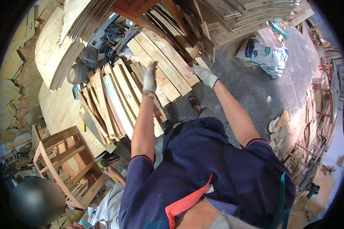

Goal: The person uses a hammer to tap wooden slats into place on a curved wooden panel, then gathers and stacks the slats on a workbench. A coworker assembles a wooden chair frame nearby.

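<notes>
Several pale wooden boards (162, 63) lie side by side in front of me, at the upper middle of the head view. My left hand (149, 79), in a light knitted glove with bare fingertips, grips their left edge. At the opposite edge is my right hand (205, 76), gloved the same way, its bare thumb against the wood. Both hands look closed on the boards between them; the fingers underneath are hidden. Just left of my left hand, narrower wooden strips (120, 91) are laid in a row.
Stacked curved plywood sheets (53, 49) rise at the left, and more plywood (252, 15) at the top. A white sack (265, 57) lies on the grey floor (248, 95). At lower left, another person's hand (112, 173) holds a yellow tool by a wooden frame (67, 164). Scrap wood lines the right.
</notes>
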### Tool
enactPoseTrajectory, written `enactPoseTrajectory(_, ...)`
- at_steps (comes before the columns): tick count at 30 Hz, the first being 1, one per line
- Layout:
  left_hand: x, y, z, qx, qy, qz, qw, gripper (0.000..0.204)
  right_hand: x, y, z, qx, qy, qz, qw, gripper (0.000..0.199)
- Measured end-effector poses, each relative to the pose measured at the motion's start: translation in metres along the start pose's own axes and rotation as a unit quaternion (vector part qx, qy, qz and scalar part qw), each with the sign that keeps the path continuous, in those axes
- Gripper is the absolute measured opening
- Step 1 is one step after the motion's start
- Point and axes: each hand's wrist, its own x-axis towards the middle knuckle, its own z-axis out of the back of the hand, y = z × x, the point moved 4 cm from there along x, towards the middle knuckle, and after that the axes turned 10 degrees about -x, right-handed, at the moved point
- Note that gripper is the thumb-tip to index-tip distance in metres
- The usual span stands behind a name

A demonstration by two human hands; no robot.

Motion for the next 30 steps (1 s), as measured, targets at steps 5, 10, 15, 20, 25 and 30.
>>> enactPoseTrajectory(5, -0.001, 0.008, -0.012, -0.004, 0.000, -0.008, 1.000, 0.062, 0.027, -0.031, -0.006, -0.019, 0.155, 0.214, 0.964, 0.056)
enactPoseTrajectory(10, -0.044, -0.031, -0.028, 0.310, -0.231, -0.119, 0.915, 0.098, 0.022, -0.035, 0.007, 0.062, -0.040, 0.081, 0.994, 0.065)
enactPoseTrajectory(15, -0.139, -0.065, 0.016, 0.524, -0.222, -0.348, 0.745, 0.062, -0.051, 0.011, 0.022, 0.144, -0.142, 0.212, 0.956, 0.057)
enactPoseTrajectory(20, -0.192, -0.063, 0.079, 0.735, -0.190, -0.213, 0.615, 0.081, -0.115, 0.082, -0.037, 0.212, 0.002, 0.299, 0.931, 0.051)
enactPoseTrajectory(25, -0.170, -0.061, 0.090, 0.711, -0.164, -0.188, 0.658, 0.089, -0.124, 0.133, -0.118, -0.041, 0.056, 0.314, 0.947, 0.045)
enactPoseTrajectory(30, -0.193, -0.085, 0.079, 0.486, -0.159, -0.216, 0.832, 0.076, -0.119, 0.132, -0.148, -0.119, 0.042, 0.301, 0.945, 0.064)
